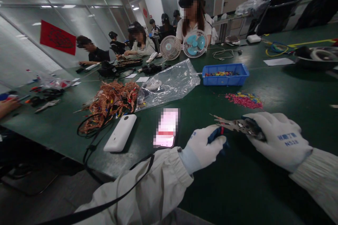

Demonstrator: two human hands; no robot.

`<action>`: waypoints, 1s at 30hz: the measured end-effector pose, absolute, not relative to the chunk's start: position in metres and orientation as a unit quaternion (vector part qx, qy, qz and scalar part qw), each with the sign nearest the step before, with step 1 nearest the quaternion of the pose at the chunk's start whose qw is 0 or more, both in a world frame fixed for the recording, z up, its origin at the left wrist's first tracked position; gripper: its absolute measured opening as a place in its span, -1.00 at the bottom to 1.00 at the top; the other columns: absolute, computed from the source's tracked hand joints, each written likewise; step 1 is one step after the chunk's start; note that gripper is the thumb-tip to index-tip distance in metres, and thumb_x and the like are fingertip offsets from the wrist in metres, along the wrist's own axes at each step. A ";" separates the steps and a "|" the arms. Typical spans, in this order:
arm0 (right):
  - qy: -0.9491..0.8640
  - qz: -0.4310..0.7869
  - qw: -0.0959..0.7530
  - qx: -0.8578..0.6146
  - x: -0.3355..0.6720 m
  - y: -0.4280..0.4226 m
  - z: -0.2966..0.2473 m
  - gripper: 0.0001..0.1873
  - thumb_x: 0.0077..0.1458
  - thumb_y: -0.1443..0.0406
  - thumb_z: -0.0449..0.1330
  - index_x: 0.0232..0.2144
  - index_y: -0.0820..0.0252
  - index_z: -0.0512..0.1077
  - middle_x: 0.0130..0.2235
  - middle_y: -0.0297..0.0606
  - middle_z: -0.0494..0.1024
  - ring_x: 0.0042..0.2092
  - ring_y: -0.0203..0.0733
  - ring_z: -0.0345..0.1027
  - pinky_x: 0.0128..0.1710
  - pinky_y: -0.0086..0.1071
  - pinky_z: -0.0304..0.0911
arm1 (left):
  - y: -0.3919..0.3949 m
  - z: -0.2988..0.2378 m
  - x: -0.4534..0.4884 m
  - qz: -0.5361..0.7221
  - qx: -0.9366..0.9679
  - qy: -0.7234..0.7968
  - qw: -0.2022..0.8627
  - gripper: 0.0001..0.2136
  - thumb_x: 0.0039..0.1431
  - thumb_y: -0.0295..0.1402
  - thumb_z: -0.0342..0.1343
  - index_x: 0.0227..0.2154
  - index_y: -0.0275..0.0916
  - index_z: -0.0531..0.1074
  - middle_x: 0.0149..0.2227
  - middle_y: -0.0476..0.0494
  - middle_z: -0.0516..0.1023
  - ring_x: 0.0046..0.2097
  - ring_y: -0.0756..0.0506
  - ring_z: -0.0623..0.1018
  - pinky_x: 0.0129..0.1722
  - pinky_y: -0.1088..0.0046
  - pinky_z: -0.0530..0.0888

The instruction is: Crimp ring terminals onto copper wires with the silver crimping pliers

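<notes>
My right hand [280,140], in a white glove with blue print, is closed around a flat metal wire stripper [235,125]. Its jaws point left, toward my left hand [203,148], gloved in white with dark blue on the fingers. That hand is pinched on a short red wire [222,130], right by the tool's jaws; most of the wire is hidden by the fingers. Beyond the stripper lies a small heap of pink, yellow and blue bits [245,100]. Behind the heap stands a blue plastic bin [225,80] holding more coloured bits.
Left of my hands lie a lit phone [167,128] and a white power bank [120,133] with a black cable. Behind them are a tangle of copper wire [111,102] and a clear plastic bag [171,84]. A fan [195,44] and a person [194,14] are across the table.
</notes>
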State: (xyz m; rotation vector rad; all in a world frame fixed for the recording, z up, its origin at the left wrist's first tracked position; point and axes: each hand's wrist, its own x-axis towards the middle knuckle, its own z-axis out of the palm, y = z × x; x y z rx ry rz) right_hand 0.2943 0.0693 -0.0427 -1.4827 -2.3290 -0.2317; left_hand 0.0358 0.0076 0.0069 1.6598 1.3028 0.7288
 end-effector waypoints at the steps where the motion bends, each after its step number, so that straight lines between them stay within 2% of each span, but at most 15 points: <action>1: -0.826 -0.083 0.179 -0.528 0.293 0.069 -0.041 -0.53 0.19 0.08 0.06 0.06 0.07 0.49 -0.01 -0.04 0.62 -0.03 0.20 0.43 -0.10 0.11 0.34 | 0.008 0.006 0.036 0.293 0.666 0.523 0.444 -0.70 0.41 -0.21 0.08 0.00 -0.29 0.56 -0.21 -0.17 0.67 -0.23 -0.13 0.65 -0.15 0.31 0.59; 5: -0.824 -0.089 0.160 -0.536 0.287 0.066 -0.032 -0.55 0.14 0.07 0.06 -0.01 0.09 0.51 -0.05 0.00 0.63 -0.06 0.21 0.44 -0.11 0.11 0.33 | 0.009 0.005 0.036 0.293 0.655 0.520 0.464 -0.71 0.41 -0.22 0.08 0.00 -0.31 0.54 -0.19 -0.20 0.67 -0.21 -0.14 0.66 -0.14 0.29 0.60; 10: -0.821 -0.062 0.135 -0.551 0.282 0.065 -0.024 -0.60 0.11 0.05 0.04 -0.16 0.08 0.52 -0.17 -0.04 0.64 -0.12 0.19 0.46 -0.15 0.07 0.30 | 0.009 0.004 0.035 0.295 0.649 0.520 0.470 -0.72 0.41 -0.21 0.09 -0.03 -0.31 0.54 -0.17 -0.22 0.66 -0.17 -0.15 0.65 -0.11 0.27 0.60; 16: -0.830 -0.042 0.118 -0.544 0.284 0.071 -0.020 -0.71 0.08 0.04 0.10 -0.28 0.02 0.50 -0.26 -0.12 0.63 -0.20 0.10 0.44 -0.22 -0.03 0.24 | 0.008 0.003 0.036 0.294 0.648 0.519 0.473 -0.71 0.42 -0.21 0.07 -0.02 -0.31 0.53 -0.18 -0.21 0.67 -0.22 -0.13 0.65 -0.18 0.31 0.60; 22: -0.838 -0.028 0.093 -0.536 0.285 0.075 -0.015 -0.76 0.09 0.07 0.09 -0.40 -0.01 0.49 -0.36 -0.13 0.62 -0.28 0.06 0.41 -0.26 -0.05 0.23 | 0.007 0.008 0.037 0.290 0.648 0.512 0.484 -0.68 0.41 -0.22 0.06 0.04 -0.31 0.53 -0.19 -0.22 0.67 -0.24 -0.13 0.65 -0.21 0.32 0.60; 25: -0.839 -0.027 0.085 -0.537 0.284 0.074 -0.015 -0.75 0.10 0.07 0.09 -0.37 0.00 0.50 -0.36 -0.14 0.61 -0.28 0.06 0.41 -0.25 -0.04 0.24 | 0.008 0.009 0.038 0.297 0.649 0.514 0.475 -0.70 0.40 -0.23 0.06 -0.01 -0.31 0.55 -0.22 -0.21 0.66 -0.24 -0.12 0.65 -0.22 0.34 0.60; 30: -0.833 -0.063 0.123 -0.535 0.284 0.070 -0.022 -0.65 0.14 0.08 0.04 -0.22 0.05 0.54 -0.22 -0.06 0.64 -0.18 0.17 0.46 -0.18 0.05 0.29 | 0.009 0.009 0.037 0.296 0.658 0.515 0.462 -0.72 0.40 -0.23 0.05 -0.07 -0.31 0.54 -0.21 -0.22 0.67 -0.24 -0.14 0.65 -0.21 0.32 0.60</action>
